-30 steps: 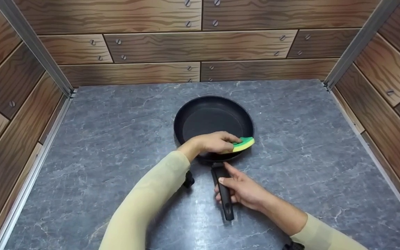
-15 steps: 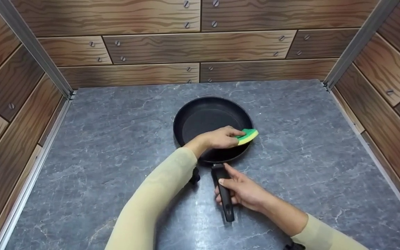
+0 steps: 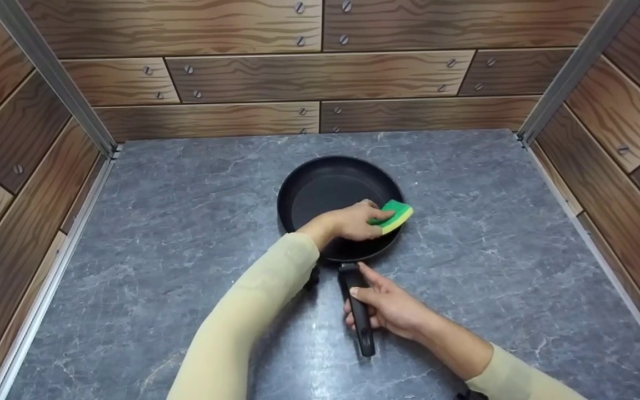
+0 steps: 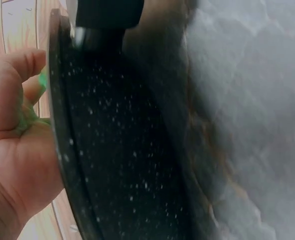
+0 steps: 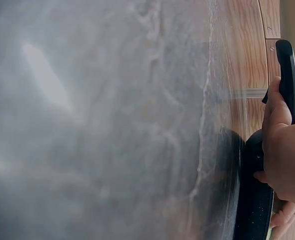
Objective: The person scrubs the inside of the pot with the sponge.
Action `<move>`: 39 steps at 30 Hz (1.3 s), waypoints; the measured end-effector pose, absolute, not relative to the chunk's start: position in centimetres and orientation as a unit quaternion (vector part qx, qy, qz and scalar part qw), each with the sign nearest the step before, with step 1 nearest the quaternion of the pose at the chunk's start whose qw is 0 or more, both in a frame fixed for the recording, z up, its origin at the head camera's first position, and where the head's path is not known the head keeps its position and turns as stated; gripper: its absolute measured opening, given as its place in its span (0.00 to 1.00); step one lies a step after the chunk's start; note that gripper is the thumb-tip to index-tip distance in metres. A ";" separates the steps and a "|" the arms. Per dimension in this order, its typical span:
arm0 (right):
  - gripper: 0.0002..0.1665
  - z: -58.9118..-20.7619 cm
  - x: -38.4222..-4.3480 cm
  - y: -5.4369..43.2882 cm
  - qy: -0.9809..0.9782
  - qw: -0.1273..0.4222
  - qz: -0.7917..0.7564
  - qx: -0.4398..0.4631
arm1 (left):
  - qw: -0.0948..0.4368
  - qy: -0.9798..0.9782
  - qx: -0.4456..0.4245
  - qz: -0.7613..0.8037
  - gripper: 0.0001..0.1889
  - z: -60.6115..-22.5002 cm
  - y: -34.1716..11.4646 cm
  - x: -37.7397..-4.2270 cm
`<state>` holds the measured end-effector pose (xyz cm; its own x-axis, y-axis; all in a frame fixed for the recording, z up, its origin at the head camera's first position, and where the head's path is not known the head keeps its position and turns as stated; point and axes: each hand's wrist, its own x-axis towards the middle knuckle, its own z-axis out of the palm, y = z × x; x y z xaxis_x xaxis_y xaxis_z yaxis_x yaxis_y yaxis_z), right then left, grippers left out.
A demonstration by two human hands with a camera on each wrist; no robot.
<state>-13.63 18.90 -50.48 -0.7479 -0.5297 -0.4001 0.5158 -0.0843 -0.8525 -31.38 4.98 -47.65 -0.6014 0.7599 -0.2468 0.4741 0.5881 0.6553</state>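
Left hand (image 3: 353, 221): fingers curled on green-yellow sponge (image 3: 392, 215), pressed to pan's right inner wall | Black frying pan (image 3: 325, 189): mid-tabletop (image 3: 159, 222), looks clean, wiping seemingly unfinished | Right hand (image 3: 389, 305): fingers wrapped round handle (image 3: 360, 316), toward near edge

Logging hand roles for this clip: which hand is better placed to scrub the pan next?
Likely the left hand: it already holds the sponge inside the pan near its right rim. The right hand grips the handle, steadying it.
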 end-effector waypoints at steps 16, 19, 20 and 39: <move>0.54 -50.7 -13.5 19.0 0.578 0.348 -0.738 -0.006 | 0.116 0.900 0.420 0.020 0.37 -48.1 5.0 -31.7; 0.54 -50.7 -13.5 19.0 0.579 0.345 -0.739 -0.004 | 0.082 0.898 0.432 -0.020 0.35 -48.5 5.0 -31.9; 0.54 -50.8 -13.5 19.0 0.579 0.344 -0.739 -0.003 | 0.070 0.897 0.436 -0.032 0.34 -48.7 5.0 -32.0; 0.55 -50.6 -13.4 19.3 0.589 0.343 -0.732 -0.001 | -0.055 0.865 0.453 -0.211 0.33 -48.9 5.4 -34.0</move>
<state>-13.35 19.30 -50.58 -0.7650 -0.5022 -0.4031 0.5010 -0.0708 -0.8625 -33.99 5.44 -48.90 -0.5838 0.8063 -0.0956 0.7598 0.5010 -0.4143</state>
